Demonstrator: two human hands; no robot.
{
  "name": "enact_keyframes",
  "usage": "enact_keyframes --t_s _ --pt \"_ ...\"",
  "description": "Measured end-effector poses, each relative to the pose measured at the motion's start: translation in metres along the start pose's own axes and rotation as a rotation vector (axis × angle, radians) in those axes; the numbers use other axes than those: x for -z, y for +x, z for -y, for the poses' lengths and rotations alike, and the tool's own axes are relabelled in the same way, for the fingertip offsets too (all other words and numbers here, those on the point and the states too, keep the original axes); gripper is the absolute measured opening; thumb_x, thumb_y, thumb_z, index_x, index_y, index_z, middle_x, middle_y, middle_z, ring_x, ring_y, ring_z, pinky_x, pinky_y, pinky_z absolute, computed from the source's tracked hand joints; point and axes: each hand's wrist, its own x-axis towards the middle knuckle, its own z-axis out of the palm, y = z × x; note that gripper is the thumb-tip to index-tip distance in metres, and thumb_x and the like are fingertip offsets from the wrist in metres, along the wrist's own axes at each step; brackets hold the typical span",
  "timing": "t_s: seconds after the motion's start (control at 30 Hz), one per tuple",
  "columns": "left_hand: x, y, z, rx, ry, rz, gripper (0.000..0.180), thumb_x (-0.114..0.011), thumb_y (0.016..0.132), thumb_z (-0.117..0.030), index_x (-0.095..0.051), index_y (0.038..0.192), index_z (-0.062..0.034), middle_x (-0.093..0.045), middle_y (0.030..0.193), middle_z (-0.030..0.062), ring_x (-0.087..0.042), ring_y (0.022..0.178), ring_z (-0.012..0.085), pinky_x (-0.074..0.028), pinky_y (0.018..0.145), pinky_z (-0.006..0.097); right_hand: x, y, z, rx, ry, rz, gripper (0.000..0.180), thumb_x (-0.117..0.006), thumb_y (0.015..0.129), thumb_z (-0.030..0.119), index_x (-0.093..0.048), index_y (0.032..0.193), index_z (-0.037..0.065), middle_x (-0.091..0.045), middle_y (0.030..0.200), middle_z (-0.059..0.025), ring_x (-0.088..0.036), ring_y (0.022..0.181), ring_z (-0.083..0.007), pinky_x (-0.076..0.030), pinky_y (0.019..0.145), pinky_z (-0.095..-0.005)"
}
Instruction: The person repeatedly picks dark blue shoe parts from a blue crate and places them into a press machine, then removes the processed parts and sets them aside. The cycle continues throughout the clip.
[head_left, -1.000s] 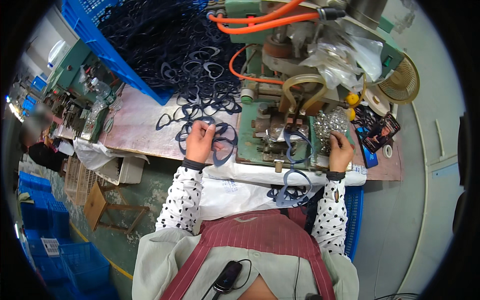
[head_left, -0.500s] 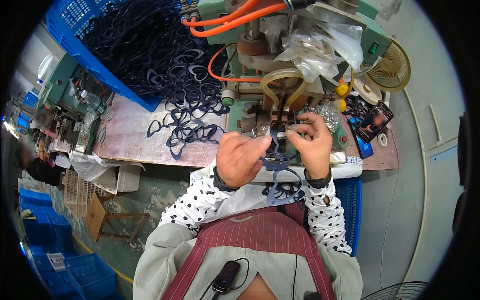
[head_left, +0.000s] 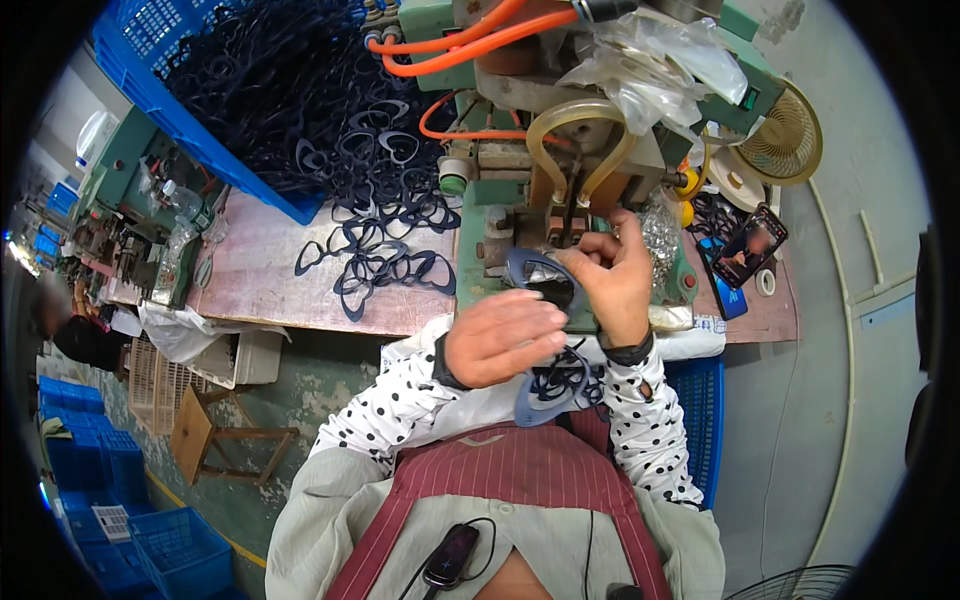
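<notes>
A dark blue plastic double-loop frame, like a goggle frame, stands in front of the press machine. One loop is near the jaws and the other, lower, is in front of my apron. Across the frame's middle lies my left hand, fingers straight and together, its thumb hidden; it grips the frame. My right hand is closed beside the upper loop, thumb and fingertips meeting by the jaws; whatever is between them is too small to make out. More dark frames lie at my lap.
A blue basket heaped with dark frames stands at the back left, with loose frames spilling onto the table. Small clear pieces lie right of the press. Farther right are a phone, a tape roll and a fan.
The frame has turned and come lower, so its upper loop now faces me. My left hand has moved down and straightened its fingers. The right hand has shifted slightly back toward me.
</notes>
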Motion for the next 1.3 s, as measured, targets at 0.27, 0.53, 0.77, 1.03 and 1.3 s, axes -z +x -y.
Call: enact_keyframes --t_s 0.27,0.53,0.77,1.03,1.3 --pt "-0.027 -0.001 0.001 0.067 -0.067 0.039 0.033 -0.071 0.077 -0.002 -0.067 0.11 0.0009 -0.065 0.114 0.0167 -0.066 0.103 0.0283 -0.051 0.095 0.045 0.116 0.02 -0.102 0.045 -0.804 -0.482 0.036 -0.074 0.076 0.01 -0.063 0.11 0.004 -0.07 0.098 -0.0146 -0.067 0.09 -0.0291 -0.051 0.075 -0.0356" --pt "-0.029 -0.005 0.001 0.101 -0.102 0.028 0.034 -0.07 0.078 -0.002 -0.066 0.112 0.0006 -0.065 0.116 0.0164 -0.066 0.103 0.0292 -0.05 0.096 0.046 0.103 0.002 -0.107 0.328 -1.248 -0.174 0.026 -0.078 0.069 0.024 -0.071 0.091 0.013 -0.064 0.109 -0.0074 -0.054 0.107 -0.0301 -0.036 0.092 -0.0458" --pt "-0.028 -0.017 -0.012 0.103 0.052 -0.031 0.041 -0.06 0.078 0.0 -0.064 0.118 -0.0052 -0.061 0.125 0.0149 -0.061 0.111 0.0293 -0.04 0.104 0.049 0.111 0.008 -0.124 0.337 -0.992 -0.328 0.009 -0.072 0.077 0.019 -0.07 0.081 0.012 -0.068 0.091 -0.0074 -0.059 0.092 -0.0286 -0.04 0.084 -0.0417" --pt "0.021 -0.114 0.02 0.782 0.645 -0.021 0.02 -0.067 0.077 -0.004 -0.067 0.097 -0.0032 -0.059 0.083 0.0121 -0.058 0.075 0.0319 -0.045 0.065 0.041 0.107 0.003 -0.129 0.195 -0.782 -0.398 0.011 -0.062 0.089 0.013 -0.065 0.095 0.004 -0.067 0.085 -0.0127 -0.064 0.077 -0.0299 -0.049 0.071 -0.0374" --pt "0.07 -0.191 0.061 1.251 1.111 0.408 0.027 -0.064 0.075 -0.009 -0.069 0.099 -0.0195 -0.062 0.107 0.0045 -0.057 0.096 0.0288 -0.045 0.077 0.047 0.107 0.005 -0.131 0.234 -0.804 -0.402 0.013 -0.06 0.09 0.009 -0.064 0.101 0.005 -0.069 0.091 -0.0132 -0.067 0.082 -0.0264 -0.051 0.073 -0.0358"
